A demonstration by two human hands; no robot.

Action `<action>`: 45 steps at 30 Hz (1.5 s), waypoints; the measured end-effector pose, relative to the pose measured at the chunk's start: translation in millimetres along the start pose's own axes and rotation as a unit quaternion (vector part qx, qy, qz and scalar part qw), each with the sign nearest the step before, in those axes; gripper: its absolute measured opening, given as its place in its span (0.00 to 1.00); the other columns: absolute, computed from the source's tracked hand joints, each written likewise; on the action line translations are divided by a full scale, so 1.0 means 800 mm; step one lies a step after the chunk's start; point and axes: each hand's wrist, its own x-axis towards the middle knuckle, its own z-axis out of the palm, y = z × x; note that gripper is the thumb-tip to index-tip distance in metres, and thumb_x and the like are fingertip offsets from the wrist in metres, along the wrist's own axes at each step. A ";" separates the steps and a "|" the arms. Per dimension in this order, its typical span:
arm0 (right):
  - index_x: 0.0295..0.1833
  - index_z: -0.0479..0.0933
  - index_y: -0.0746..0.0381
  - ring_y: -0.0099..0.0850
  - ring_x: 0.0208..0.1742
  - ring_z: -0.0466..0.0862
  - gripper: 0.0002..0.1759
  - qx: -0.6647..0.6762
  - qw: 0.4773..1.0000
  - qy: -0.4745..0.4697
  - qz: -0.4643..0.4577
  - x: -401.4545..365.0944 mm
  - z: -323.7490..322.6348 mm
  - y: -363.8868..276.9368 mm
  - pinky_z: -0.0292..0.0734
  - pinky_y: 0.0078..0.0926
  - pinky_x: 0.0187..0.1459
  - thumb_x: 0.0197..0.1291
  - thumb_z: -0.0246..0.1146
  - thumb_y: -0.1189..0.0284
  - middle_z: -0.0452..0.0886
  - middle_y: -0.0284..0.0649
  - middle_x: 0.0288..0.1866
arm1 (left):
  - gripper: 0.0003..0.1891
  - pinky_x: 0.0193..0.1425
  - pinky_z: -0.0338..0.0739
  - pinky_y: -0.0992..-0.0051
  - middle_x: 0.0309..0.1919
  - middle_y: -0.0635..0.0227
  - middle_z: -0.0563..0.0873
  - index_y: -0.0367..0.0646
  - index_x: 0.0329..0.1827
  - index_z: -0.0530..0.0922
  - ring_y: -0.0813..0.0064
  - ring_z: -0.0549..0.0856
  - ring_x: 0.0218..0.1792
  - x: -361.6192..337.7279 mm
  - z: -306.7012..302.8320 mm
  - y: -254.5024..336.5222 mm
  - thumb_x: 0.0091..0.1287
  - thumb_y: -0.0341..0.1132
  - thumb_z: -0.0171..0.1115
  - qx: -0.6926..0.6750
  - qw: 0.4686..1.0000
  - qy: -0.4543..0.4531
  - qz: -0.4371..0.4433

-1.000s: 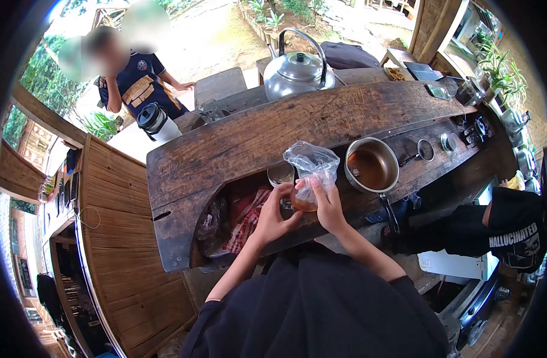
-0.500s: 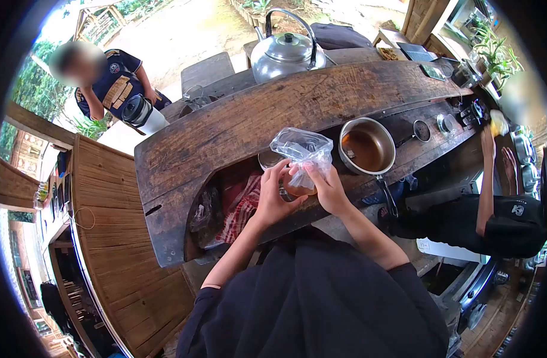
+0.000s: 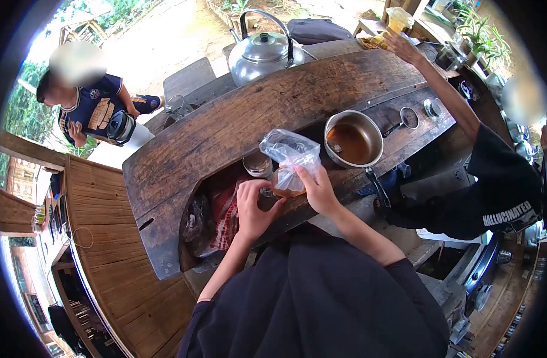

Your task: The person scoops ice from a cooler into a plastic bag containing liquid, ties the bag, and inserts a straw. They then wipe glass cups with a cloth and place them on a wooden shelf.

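Plastic bag (image 3: 290, 146) held roughly upright, mouth uppermost.

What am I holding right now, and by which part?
A clear plastic bag, pinched at its gathered neck by your right hand; your left hand curves beside it, contact unclear.

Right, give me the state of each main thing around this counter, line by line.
Kettle: lidded, standing upright.
Saucepan: uncovered, brown liquid inside.
Glass vessel: upright.
Checked cloth: crumpled.
White container: black lid on.
Clear plastic bag: bunched, brownish toward the bottom.
Right hand: pinching the bag.
Left hand: open, curved beside the bag.
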 end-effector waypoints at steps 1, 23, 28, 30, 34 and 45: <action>0.55 0.70 0.68 0.24 0.48 0.77 0.13 -0.011 1.000 0.015 -0.002 -0.002 0.003 0.002 0.71 0.24 0.52 0.68 0.50 0.75 0.79 0.40 0.47 | 0.25 0.54 0.72 0.65 0.45 0.63 0.82 0.43 0.46 0.77 0.62 0.78 0.48 -0.002 0.001 -0.005 0.43 0.30 0.77 0.022 0.999 -0.002 0.041; 0.54 0.67 0.70 0.29 0.47 0.76 0.14 -0.066 0.998 0.004 -0.013 0.001 0.010 -0.001 0.71 0.28 0.51 0.65 0.52 0.77 0.76 0.48 0.46 | 0.11 0.55 0.65 0.64 0.35 0.71 0.84 0.45 0.32 0.79 0.66 0.77 0.45 0.006 0.000 -0.010 0.47 0.31 0.72 0.088 0.986 0.015 0.143; 0.54 0.67 0.69 0.26 0.46 0.76 0.14 -0.010 1.000 -0.007 0.007 -0.002 0.011 -0.018 0.72 0.27 0.49 0.64 0.51 0.78 0.77 0.46 0.44 | 0.16 0.54 0.66 0.64 0.36 0.69 0.83 0.44 0.35 0.78 0.65 0.77 0.45 0.007 0.004 -0.001 0.46 0.33 0.75 0.054 0.994 0.022 0.097; 0.54 0.67 0.69 0.25 0.45 0.76 0.14 -0.045 0.999 -0.015 -0.016 -0.001 0.009 -0.010 0.73 0.26 0.48 0.64 0.50 0.78 0.77 0.44 0.43 | 0.18 0.54 0.66 0.64 0.36 0.70 0.83 0.45 0.37 0.78 0.66 0.77 0.44 0.000 0.011 -0.007 0.45 0.36 0.76 0.054 0.993 0.036 0.100; 0.55 0.67 0.68 0.25 0.45 0.76 0.14 -0.027 1.000 -0.005 -0.006 -0.001 0.010 -0.015 0.73 0.26 0.48 0.63 0.50 0.79 0.78 0.43 0.43 | 0.17 0.53 0.66 0.64 0.37 0.71 0.83 0.45 0.37 0.79 0.66 0.77 0.44 -0.005 0.019 -0.013 0.45 0.34 0.75 0.054 0.992 0.029 0.108; 0.60 0.66 0.68 0.25 0.48 0.79 0.19 0.044 0.998 0.009 0.032 0.001 0.008 -0.014 0.74 0.24 0.52 0.64 0.49 0.80 0.78 0.40 0.48 | 0.16 0.57 0.62 0.61 0.45 0.71 0.80 0.47 0.37 0.80 0.63 0.72 0.51 -0.002 0.010 -0.009 0.48 0.41 0.73 0.125 0.984 0.019 0.129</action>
